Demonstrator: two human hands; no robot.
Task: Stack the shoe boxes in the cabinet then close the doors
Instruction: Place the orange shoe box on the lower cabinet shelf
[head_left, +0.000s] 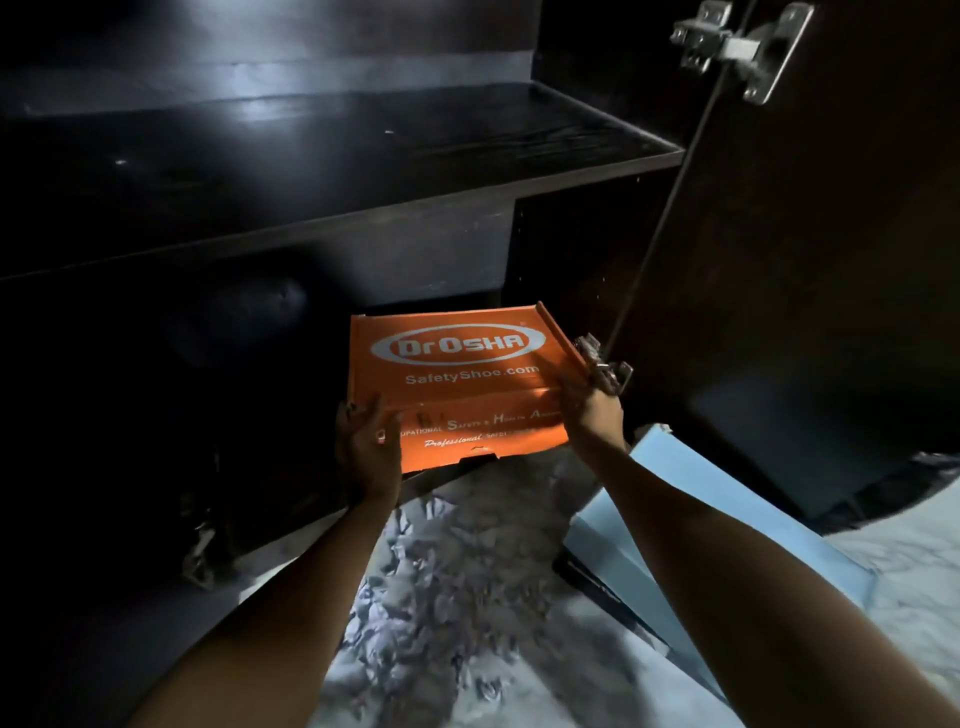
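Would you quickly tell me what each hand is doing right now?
Left hand: gripping the near left corner of the orange box.
Right hand: gripping the box's right edge.

- Marbled pale floor (467, 597) is seen below the dark shelf (337, 150).
- Metal hinge (743, 44) is mounted up right of the shelf.
- Light is dim.

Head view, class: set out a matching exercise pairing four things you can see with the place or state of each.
Things:
1. orange shoe box
2. light blue box
3. upper shelf
4. right cabinet door

Places or states:
A. bare
B. swung open
C. held at both ends by the left hand and right hand
D. lying on the floor

Pairs: 1-C, 2-D, 3-A, 4-B
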